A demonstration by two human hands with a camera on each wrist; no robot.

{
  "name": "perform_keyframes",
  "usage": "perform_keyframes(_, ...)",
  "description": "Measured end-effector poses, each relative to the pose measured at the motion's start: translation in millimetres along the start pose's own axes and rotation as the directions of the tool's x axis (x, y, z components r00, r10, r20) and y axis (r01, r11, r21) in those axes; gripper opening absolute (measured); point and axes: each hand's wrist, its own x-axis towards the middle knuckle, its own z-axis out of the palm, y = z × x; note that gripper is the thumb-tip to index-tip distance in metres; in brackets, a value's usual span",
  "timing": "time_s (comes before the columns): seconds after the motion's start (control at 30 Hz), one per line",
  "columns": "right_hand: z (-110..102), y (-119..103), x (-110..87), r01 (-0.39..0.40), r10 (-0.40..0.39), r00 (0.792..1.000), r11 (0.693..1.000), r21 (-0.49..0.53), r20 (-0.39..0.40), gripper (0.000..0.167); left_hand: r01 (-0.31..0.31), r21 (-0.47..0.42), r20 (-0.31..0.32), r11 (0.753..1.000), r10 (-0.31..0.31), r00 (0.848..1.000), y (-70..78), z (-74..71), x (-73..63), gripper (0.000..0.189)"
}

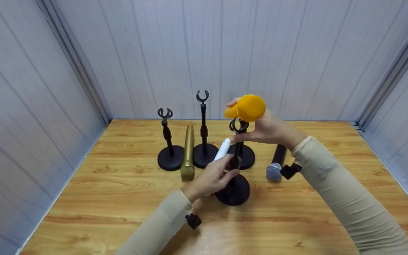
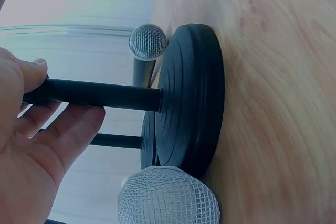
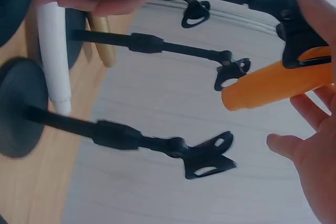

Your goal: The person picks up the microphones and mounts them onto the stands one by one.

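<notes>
My left hand [image 1: 218,175] grips the pole of the front black microphone stand [image 1: 233,194], whose round base is on the table. Above it, my right hand [image 1: 273,129] holds a yellow-orange microphone [image 1: 250,108] at the stand's open clip [image 3: 307,45]. The microphone's head faces the head camera. In the right wrist view its orange handle passes behind the clip; whether it is seated there I cannot tell. Partly hidden behind my left hand lies a white microphone [image 1: 222,150]. Its silver mesh head [image 2: 168,198] appears close up in the left wrist view.
Behind stand more black stands: a left one [image 1: 170,158], a taller middle one [image 1: 204,131] and a right one [image 1: 248,157]. A gold microphone [image 1: 188,148] lies between the left two. A black microphone [image 1: 274,171] with a silver head lies right. Panel walls [image 1: 204,53] enclose the table.
</notes>
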Motion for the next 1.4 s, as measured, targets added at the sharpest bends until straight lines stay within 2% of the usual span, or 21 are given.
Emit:
perform_keyframes(0.23,11,12,-1.7,0.018,-0.015,0.996,0.999,0.029,-0.086,0.07,0.011,-0.024,0.01,1.0,-0.011,1.0,1.8,-0.9,0.9,0.026)
perform_keyframes(0.43,17,12,-4.8,-0.026,0.024,0.991,1.0,-0.017,-0.13,0.055,0.014,-0.035,0.016,0.999,-0.013,1.0,2.6,0.7,1.4,0.028)
perform_keyframes(0.8,20,12,-14.2,-0.109,0.098,0.984,0.992,-0.064,-0.149,0.058,0.007,-0.017,0.011,1.0,-0.007,1.0,3.5,1.4,4.5,0.026)
perform_keyframes(1.0,23,14,-16.7,-0.086,0.058,0.981,0.986,-0.145,-0.184,0.06,0.01,-0.02,0.008,1.0,-0.01,1.0,3.9,1.5,3.2,0.026)
perform_keyframes(1.4,28,18,-15.6,-0.007,-0.05,0.965,0.977,-0.215,-0.257,0.057,0.025,-0.044,0.005,0.999,-0.024,1.0,2.6,2.0,1.2,0.026)
